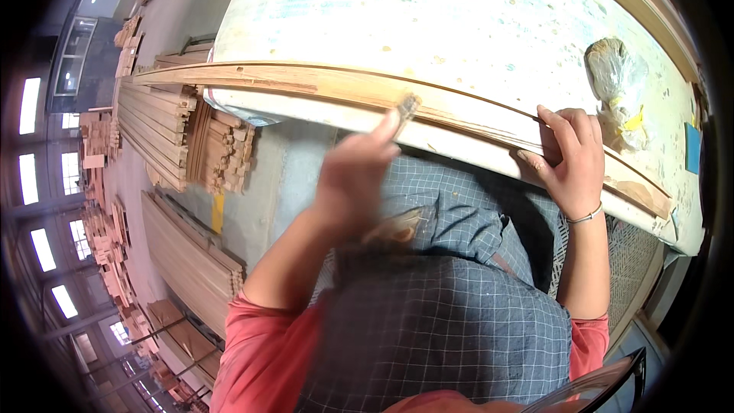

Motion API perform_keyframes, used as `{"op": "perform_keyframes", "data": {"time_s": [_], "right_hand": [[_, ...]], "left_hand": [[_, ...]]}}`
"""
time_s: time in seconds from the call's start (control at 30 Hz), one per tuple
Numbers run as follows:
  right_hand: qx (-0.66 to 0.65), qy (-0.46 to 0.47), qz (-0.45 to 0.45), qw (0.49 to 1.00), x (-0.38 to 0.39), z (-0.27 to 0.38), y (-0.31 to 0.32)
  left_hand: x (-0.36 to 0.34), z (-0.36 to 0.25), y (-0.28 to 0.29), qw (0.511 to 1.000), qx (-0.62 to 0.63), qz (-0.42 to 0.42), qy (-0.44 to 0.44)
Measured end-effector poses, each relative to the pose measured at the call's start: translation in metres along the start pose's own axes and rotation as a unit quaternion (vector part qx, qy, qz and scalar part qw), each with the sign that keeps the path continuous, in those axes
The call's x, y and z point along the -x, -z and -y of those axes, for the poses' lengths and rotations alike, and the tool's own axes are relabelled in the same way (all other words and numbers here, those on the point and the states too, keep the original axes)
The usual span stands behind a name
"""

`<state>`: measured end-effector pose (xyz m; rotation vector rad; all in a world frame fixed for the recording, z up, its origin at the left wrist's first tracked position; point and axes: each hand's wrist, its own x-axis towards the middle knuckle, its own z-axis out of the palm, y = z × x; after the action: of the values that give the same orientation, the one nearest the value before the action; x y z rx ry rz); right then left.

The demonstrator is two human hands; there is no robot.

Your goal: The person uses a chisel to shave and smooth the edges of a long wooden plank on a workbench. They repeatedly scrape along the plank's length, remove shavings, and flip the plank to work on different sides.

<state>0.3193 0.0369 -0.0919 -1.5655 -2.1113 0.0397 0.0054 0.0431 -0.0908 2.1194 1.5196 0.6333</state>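
Note:
A long wooden strip (329,82) lies along the near edge of the covered table, with a groove and darker streaks on its face. My left hand (353,176), blurred by motion, grips a small flat scraper (410,105) whose smeared blade rests at the strip's middle. The scraper's handle is mostly hidden in the fingers. Farther right, my right hand (572,154) pinches the strip across its width, fingers over the far edge and thumb at the near side. Beyond that hand sits a clear plastic bag (609,69) with brown stuff inside.
The pale, spotted table covering (367,8) spreads beyond the strip. Another wooden length (638,0) runs along the table's far right side. Stacked boards (157,130) stand on the floor at left, with more planks (191,248) below them. A blue piece (693,147) lies at the right edge.

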Motion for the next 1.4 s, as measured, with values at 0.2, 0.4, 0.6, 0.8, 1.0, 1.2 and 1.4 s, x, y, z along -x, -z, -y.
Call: {"op": "perform_keyframes", "data": {"time_s": [0.2, 0.4, 0.6, 0.8, 1.0, 1.2, 1.4], "right_hand": [[0.001, 0.004, 0.0, 1.0, 0.0, -0.001, 0.001], [0.007, 0.002, 0.0, 1.0, 0.001, 0.0, 0.0], [0.008, 0.007, -0.004, 1.0, 0.002, -0.001, 0.0], [0.002, 0.011, -0.008, 1.0, 0.001, -0.001, -0.001], [-0.01, 0.006, -0.011, 1.0, 0.002, -0.002, 0.0], [-0.025, 0.01, -0.018, 0.999, 0.0, -0.001, 0.003], [-0.028, 0.011, -0.024, 0.999, 0.0, 0.0, 0.002]], "left_hand": [[-0.026, 0.011, -0.007, 0.991, 0.052, -0.043, 0.115], [-0.009, 0.004, -0.018, 0.987, -0.025, 0.003, 0.16], [0.013, 0.012, -0.018, 0.978, -0.135, 0.076, 0.138], [0.025, 0.005, 0.005, 0.967, 0.052, 0.015, 0.251], [0.019, 0.027, 0.033, 0.964, 0.074, -0.068, 0.247], [0.005, 0.008, 0.049, 0.919, 0.208, 0.009, 0.334], [0.001, -0.029, 0.026, 0.953, 0.139, 0.131, 0.235]]}}
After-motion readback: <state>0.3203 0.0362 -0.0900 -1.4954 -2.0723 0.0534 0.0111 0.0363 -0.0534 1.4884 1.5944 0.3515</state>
